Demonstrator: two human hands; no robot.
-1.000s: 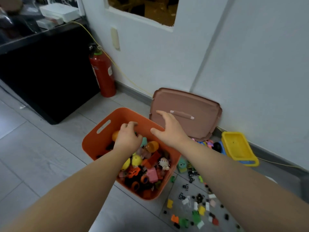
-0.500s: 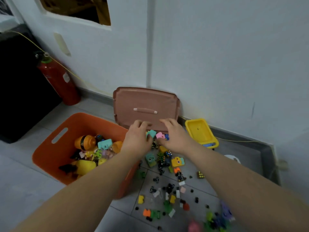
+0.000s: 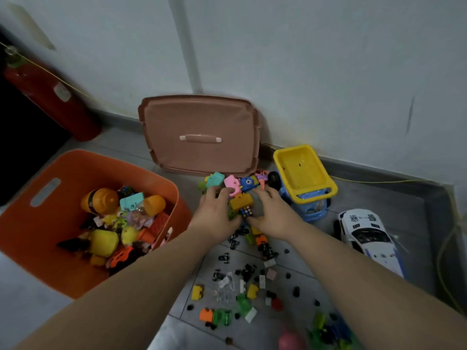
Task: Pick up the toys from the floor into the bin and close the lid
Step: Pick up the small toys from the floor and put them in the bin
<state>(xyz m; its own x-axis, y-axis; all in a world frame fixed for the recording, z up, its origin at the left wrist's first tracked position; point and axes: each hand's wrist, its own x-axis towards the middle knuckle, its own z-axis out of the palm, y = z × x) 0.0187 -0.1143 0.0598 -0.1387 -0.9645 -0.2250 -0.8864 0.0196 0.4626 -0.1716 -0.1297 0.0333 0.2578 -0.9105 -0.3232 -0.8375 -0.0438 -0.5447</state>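
I have both hands down on the floor pile between the bin (image 3: 88, 218) and the dump truck (image 3: 304, 183). My left hand (image 3: 217, 213) and right hand (image 3: 271, 213) are cupped toward each other with fingers curled, closing round a clump that includes an orange block (image 3: 241, 201) and a small puzzle cube (image 3: 247, 211); I judge this is a two-handed scoop, quicker than picking pieces singly. Whether the clump is off the floor yet, I cannot tell.

The bin sits just left of the pile, open and partly filled, so the carry should be short. Its lid (image 3: 199, 135) leans upright against the wall (image 3: 316, 59), out of the way until the floor is cleared. Many small pieces lie scattered nearer me.

The white toy car (image 3: 366, 236) has dark markings on its roof, too blurred to read. I see no other writing.
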